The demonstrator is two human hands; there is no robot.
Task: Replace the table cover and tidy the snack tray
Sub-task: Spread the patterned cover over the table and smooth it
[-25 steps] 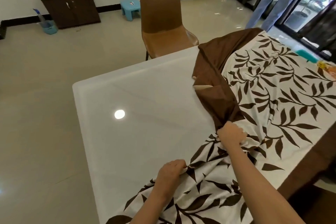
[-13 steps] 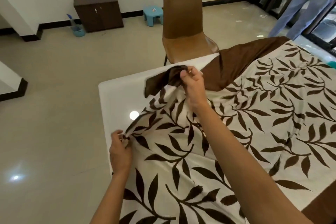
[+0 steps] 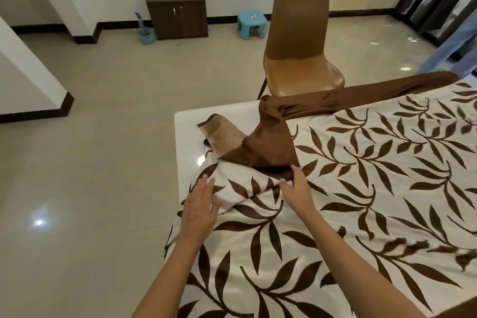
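- Two hands work at the near-left corner of a white, glossy bench point(image 3: 187, 134) in the head view, its rounded corner bare and shiny.
- The table cover point(image 3: 361, 162), a soft cream cloth printed with dark brown leaf sprays, lies spread over most of the bench; its plain brown satin border point(image 3: 268, 147) is folded back in a pointed flap, showing a paler tan underside.
- The left hand point(image 3: 200, 205) lies flat on a rumpled fold of the cover, fingers point(image 3: 206, 184) straight and close together, a ring on one.
- The right hand point(image 3: 296, 190) touches the edge of the brown flap, fingers spread and straight where they show.
- Beyond the bench stands a moulded brown chair point(image 3: 296, 41) on pale polished floor tiles point(image 3: 103, 150).
- A dark wooden cabinet point(image 3: 178, 13) and a small blue plastic stool point(image 3: 251, 23) sit by the wall.
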